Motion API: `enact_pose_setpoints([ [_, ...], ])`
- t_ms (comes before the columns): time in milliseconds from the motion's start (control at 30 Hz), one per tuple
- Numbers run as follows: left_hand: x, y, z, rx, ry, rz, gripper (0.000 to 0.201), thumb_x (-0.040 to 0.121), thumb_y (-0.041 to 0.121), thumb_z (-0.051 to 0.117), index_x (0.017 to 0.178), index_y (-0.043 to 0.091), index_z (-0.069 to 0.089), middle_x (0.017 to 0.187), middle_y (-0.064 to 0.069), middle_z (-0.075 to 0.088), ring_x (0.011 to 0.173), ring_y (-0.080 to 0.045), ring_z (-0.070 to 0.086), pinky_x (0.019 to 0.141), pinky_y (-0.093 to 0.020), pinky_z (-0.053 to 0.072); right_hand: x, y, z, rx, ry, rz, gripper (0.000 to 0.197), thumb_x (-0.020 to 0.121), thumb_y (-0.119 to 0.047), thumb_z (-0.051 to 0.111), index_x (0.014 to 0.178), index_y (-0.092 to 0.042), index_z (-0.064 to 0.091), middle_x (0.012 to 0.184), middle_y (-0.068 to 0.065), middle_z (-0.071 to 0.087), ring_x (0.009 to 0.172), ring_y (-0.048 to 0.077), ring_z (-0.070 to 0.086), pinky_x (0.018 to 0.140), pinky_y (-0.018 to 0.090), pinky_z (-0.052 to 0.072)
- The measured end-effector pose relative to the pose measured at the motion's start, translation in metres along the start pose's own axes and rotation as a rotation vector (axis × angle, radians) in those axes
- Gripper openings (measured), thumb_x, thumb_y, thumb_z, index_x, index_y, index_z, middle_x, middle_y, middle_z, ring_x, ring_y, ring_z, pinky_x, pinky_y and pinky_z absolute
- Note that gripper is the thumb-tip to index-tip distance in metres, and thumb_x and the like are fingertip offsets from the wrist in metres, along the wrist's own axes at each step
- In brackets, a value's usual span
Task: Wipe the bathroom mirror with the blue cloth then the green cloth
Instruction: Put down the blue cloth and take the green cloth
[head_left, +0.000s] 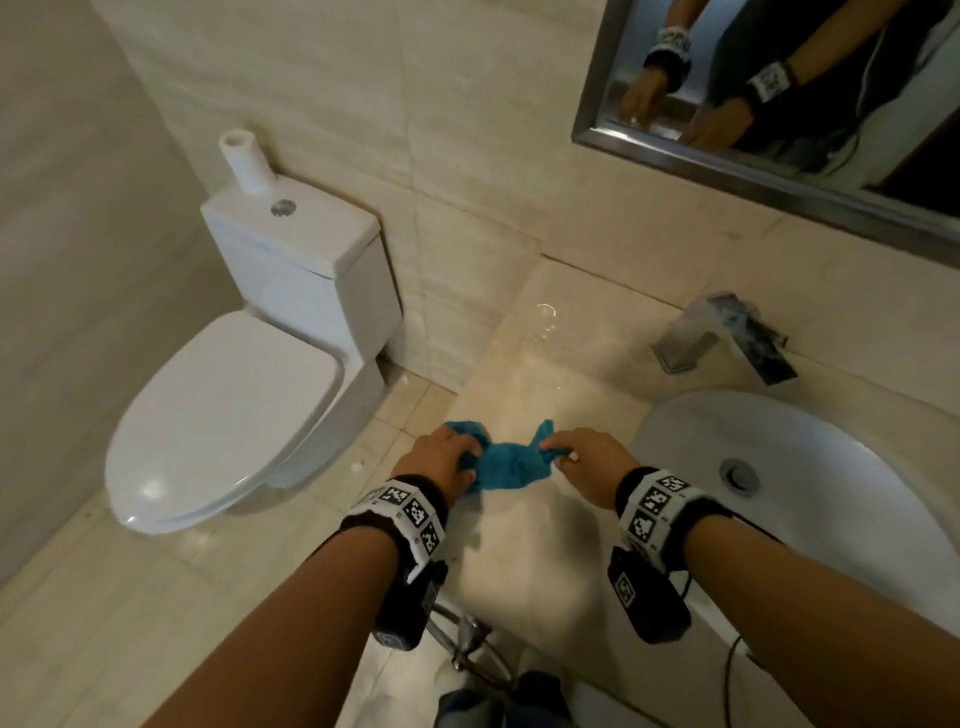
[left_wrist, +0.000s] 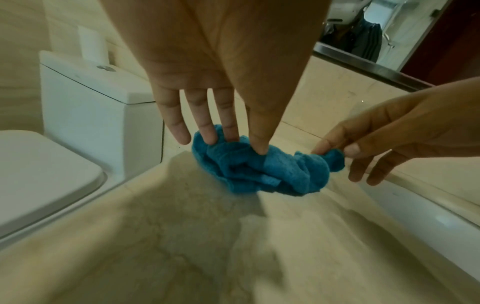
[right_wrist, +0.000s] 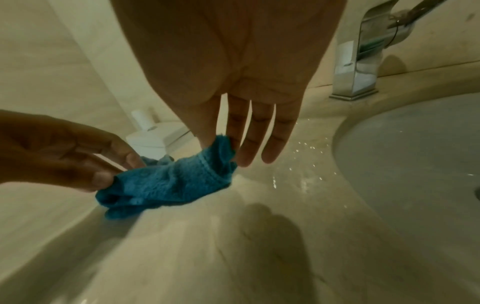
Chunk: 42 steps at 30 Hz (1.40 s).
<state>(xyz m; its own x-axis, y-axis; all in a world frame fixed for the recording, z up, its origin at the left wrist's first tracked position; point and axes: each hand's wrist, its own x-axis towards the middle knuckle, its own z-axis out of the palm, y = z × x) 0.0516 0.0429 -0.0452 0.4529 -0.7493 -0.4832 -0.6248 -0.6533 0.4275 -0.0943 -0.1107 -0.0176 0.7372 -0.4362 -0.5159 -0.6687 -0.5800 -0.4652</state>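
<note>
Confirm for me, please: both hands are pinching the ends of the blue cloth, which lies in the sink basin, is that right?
Not quite. The left hand and right hand do pinch the ends of the blue cloth, but it lies on the countertop left of the sink basin, not in it. The head view shows this.

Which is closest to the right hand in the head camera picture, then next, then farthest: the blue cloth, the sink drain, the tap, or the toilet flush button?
From the right hand:
1. Blue cloth: pinched in its fingers, to its left.
2. Sink drain: to its right, in the basin.
3. Tap: behind the basin, farther back and right.
4. Toilet flush button: far left, on top of the tank.
</note>
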Motion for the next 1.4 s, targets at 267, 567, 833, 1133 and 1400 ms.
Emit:
enact_pose_setpoints([
  [267,-0.001,0.041,-0.030,0.139,-0.043,0.084,0.054,0.088,0.030,0.059,0.138,0.025,0.038,0.144,-0.002,0.039,0.128,-0.026,0.039,0.105,-0.041,0.036,-0.035,0.019,-0.022,-0.081,-0.064,0.062,0.036,0.095,-0.021,0.047,0.132,-0.024,0.049,0.126,0.005,0.056,0.114,0.020,0.051,0.097,0.026,0.035],
  [567,0.010,0.216,-0.030,0.308,0.017,0.441,0.064,0.090,0.040,0.056,0.145,0.026,0.027,0.156,-0.004,0.018,0.141,-0.025,0.021,0.111,-0.043,0.029,-0.141,0.122,-0.106,-0.104,0.144,0.287,0.039,0.092,-0.033,0.054,0.130,-0.029,0.048,0.130,-0.001,0.051,0.117,0.020,0.050,0.099,0.033,0.040],
  [833,0.018,0.398,0.053,0.428,-0.085,0.669,0.064,0.092,0.039,0.053,0.147,0.026,0.023,0.156,-0.003,0.018,0.141,-0.026,0.021,0.112,-0.044,0.026,-0.262,0.296,-0.151,-0.027,0.222,0.625,0.041,0.093,-0.032,0.052,0.133,-0.023,0.046,0.132,0.007,0.051,0.117,0.026,0.050,0.099,0.032,0.040],
  [1133,0.040,0.545,0.165,0.468,-0.192,0.671,0.067,0.092,0.036,0.055,0.148,0.027,0.019,0.156,-0.003,0.016,0.141,-0.026,0.020,0.111,-0.044,0.027,-0.319,0.468,-0.176,0.067,0.293,0.782,0.037,0.095,-0.028,0.047,0.130,-0.018,0.050,0.136,0.009,0.049,0.118,0.026,0.049,0.094,0.028,0.040],
  [1400,0.085,0.622,0.222,0.494,-0.261,0.716,0.062,0.091,0.037,0.055,0.145,0.025,0.026,0.151,-0.004,0.026,0.133,-0.029,0.031,0.107,-0.043,0.035,-0.297,0.539,-0.193,0.205,0.369,0.758,0.032,0.093,-0.028,0.047,0.124,-0.021,0.052,0.115,0.009,0.060,0.098,0.026,0.058,0.083,0.032,0.049],
])
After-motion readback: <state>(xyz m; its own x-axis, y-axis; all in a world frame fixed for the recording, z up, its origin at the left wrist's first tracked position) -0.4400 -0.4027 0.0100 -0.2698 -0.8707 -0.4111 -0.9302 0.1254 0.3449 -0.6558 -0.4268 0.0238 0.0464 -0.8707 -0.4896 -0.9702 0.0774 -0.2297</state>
